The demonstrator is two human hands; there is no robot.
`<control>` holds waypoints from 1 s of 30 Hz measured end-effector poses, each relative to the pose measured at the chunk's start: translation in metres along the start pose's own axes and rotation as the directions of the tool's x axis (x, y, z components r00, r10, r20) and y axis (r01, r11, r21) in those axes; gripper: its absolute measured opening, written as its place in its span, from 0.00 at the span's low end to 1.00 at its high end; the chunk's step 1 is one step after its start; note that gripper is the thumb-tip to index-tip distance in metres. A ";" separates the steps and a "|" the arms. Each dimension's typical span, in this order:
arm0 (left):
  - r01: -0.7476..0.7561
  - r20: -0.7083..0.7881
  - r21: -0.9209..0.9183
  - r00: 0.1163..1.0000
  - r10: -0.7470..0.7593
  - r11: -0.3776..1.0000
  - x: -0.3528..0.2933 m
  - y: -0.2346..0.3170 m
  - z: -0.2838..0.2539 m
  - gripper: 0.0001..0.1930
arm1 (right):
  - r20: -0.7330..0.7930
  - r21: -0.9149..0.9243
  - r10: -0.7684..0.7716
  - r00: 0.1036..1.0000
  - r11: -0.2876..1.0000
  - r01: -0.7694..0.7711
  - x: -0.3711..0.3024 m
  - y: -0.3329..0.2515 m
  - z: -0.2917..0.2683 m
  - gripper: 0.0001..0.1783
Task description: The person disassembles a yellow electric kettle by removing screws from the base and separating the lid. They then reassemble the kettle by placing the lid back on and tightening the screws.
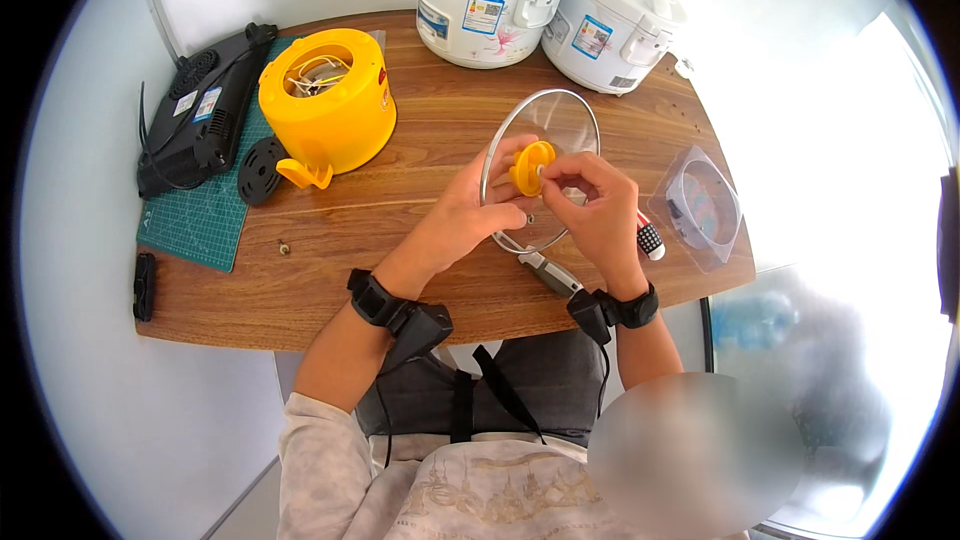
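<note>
A round glass lid (552,120) with a metal rim stands tilted above the table, and my left hand (478,202) is closed around its left edge. The fingers of that hand also support a yellow knob (533,166) at the lid's middle. My right hand (596,202) pinches at the knob's centre, where a small pale piece shows at the fingertips, too small to name. Below the lid lies a grey-handled tool (551,274). Right of my right hand is a tool with a black-and-white dotted end (650,238), partly hidden by the hand.
A yellow appliance housing (330,115) with exposed wires stands back left, beside a black slotted disc (261,171), yellow handle (304,174) and black appliance (205,110) on a green mat (195,230). Two white rice cookers (490,5) stand behind; a clear plastic container (705,202) lies right.
</note>
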State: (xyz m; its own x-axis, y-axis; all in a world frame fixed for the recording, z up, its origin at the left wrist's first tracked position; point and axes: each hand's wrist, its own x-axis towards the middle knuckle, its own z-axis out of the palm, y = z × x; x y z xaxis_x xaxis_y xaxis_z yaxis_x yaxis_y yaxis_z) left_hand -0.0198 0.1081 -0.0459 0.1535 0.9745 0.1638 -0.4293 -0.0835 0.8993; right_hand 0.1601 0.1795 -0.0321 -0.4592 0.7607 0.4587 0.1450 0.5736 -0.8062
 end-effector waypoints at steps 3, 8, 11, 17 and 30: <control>0.009 -0.004 0.012 1.000 -0.009 1.000 -0.001 -0.001 -0.002 0.39 | -0.004 -0.049 -0.018 1.000 0.999 0.018 -0.002 -0.005 0.001 0.07; 0.024 -0.042 0.075 0.999 -0.020 0.997 -0.001 0.002 0.001 0.37 | -0.029 -0.098 -0.041 0.999 0.994 0.038 -0.003 -0.003 0.001 0.09; 0.041 -0.058 0.124 0.998 -0.034 0.991 -0.001 0.001 0.000 0.36 | -0.035 -0.105 -0.022 0.999 0.994 0.018 -0.005 -0.002 0.002 0.08; 0.070 -0.092 0.156 0.994 -0.056 0.985 0.001 -0.002 -0.003 0.33 | -0.022 -0.123 0.007 1.000 0.992 -0.010 -0.006 -0.005 0.002 0.07; 0.136 -0.145 0.155 0.983 -0.114 0.978 0.012 -0.013 -0.011 0.33 | 0.030 -0.069 0.069 0.997 0.995 -0.067 0.003 0.032 0.011 0.08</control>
State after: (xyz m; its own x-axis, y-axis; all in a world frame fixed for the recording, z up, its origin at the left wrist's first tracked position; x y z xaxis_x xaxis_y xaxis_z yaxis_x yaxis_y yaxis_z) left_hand -0.0227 0.1227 -0.0600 0.0707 0.9975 0.0000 -0.2608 0.0184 0.9652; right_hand 0.1540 0.1969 -0.0604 -0.4739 0.7893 0.3905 0.2356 0.5409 -0.8074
